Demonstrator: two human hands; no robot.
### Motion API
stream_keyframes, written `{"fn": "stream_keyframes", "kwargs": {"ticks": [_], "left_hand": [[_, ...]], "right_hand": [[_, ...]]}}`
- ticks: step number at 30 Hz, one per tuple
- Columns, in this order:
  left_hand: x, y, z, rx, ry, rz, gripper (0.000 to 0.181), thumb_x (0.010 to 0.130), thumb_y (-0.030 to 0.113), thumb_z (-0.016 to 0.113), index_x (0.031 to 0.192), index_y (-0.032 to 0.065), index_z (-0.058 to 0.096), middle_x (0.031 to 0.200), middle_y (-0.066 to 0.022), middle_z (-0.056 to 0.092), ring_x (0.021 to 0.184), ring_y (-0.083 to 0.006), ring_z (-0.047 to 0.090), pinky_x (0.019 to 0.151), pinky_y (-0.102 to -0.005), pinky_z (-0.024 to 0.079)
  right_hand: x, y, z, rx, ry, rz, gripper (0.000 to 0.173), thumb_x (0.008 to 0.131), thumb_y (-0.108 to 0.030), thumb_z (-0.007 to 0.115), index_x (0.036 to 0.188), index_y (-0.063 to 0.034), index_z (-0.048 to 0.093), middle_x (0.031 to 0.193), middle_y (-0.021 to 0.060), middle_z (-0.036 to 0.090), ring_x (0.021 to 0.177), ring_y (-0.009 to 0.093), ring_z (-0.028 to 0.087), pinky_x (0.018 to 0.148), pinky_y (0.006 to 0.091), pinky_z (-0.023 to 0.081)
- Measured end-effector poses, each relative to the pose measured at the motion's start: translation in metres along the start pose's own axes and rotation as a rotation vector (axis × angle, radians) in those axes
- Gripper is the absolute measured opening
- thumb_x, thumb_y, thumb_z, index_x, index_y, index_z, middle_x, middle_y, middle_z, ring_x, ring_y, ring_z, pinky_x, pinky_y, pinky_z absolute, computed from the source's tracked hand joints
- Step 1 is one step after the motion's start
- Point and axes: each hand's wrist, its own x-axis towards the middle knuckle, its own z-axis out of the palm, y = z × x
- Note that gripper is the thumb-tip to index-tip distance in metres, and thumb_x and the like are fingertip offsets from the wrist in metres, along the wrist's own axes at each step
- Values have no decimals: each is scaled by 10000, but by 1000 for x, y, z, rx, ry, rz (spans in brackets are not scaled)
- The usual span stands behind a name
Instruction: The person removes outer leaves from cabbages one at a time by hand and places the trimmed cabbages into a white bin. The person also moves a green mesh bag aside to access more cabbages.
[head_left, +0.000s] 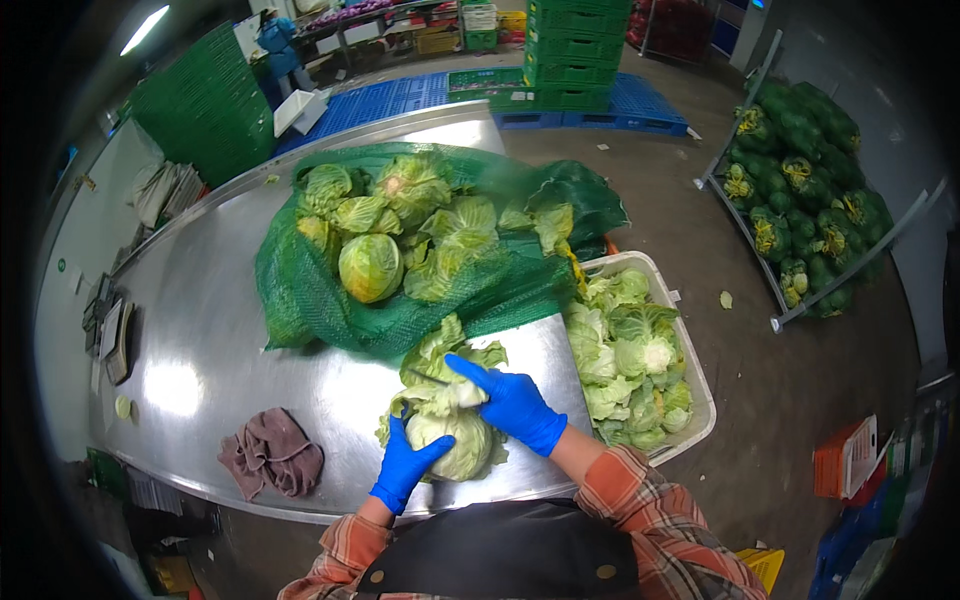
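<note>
My left hand, in a blue glove, grips the near left side of a pale green cabbage on the steel table. My right hand, also gloved, is closed just above the cabbage's far right side. From it a thin dark knife blade points left across the loosened outer leaves; the handle is hidden. A whitish stem piece shows at the right fingers. Beyond lies an opened green mesh sack with several cabbages and loose leaves on it.
A white crate full of cabbage leaves stands against the table's right edge. A crumpled brown cloth and a scale are on the left. A metal-framed rack holds filled sacks at right. Stacked green crates and a person are farther back.
</note>
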Motion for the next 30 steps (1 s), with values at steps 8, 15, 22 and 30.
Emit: {"fn": "stream_keyframes", "kwargs": {"ticks": [8,15,22,30], "left_hand": [[7,17,-5,-166,-3,-118,633,774,200,713,1315,28,434,1232,-123,522,1121,-212,506,965,-314,397],[26,50,27,-978,-329,-592,744,867,615,433,1378,83,333,1230,-142,540,1062,-327,571,845,-464,522],[44,77,51,610,-62,418,968,598,411,827,1346,20,352,1346,-269,352,1225,-404,389,983,-448,373],[91,90,75,835,-263,368,1093,526,568,799,1387,87,326,1287,-310,383,1136,-441,435,940,-467,398]], "right_hand": [[16,58,16,262,93,588,577,850,-353,618,1333,-141,384,1046,171,607,622,242,603,572,319,493],[-41,-6,-44,711,-92,678,548,924,-271,544,1398,-111,320,692,40,547,462,91,499,410,234,423],[-42,29,-39,629,193,659,407,979,-302,407,1375,-211,406,761,32,560,456,68,454,405,229,412],[-46,4,-33,755,214,682,573,961,-334,461,1460,-249,192,769,38,520,471,49,383,425,206,376]]}}
